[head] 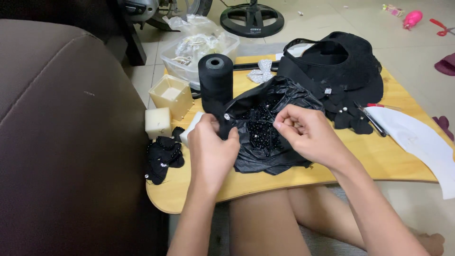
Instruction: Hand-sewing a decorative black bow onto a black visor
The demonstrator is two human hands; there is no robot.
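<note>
Centrally, on the low wooden table, lies an open black plastic bag holding a heap of small black beads. Both hands work at its mouth.

Left hand: seen from the back, fingers curled closed at the bag's left edge. A small shiny piece shows just above the fingertips; whether it is pinched or only sits on the bag, I cannot tell, as the back of the hand hides the fingertips.

Right hand: thumb and forefinger pinched shut over the bag's opening. A thin pin-like item seems to run from the pinch toward the beads, too fine to confirm. The remaining fingers are folded in.

Behind the left hand stands a tall spool of black thread, upright, touching or nearly touching the bag. A white block is mostly hidden behind the left hand. Off the table's left corner: a pale cube and a cream square container. Small black fabric flowers lie at the table's left edge.

Far side: a black lace garment, folded, shape unclear, with loose black flowers beside it; a silver bow; a clear plastic tub, contents indistinct under crumpled film. Right: white paper, cut off by the frame edge, with a dark tool partly on it. A brown sofa fills the left of view. The person's bare legs sit under the table.
</note>
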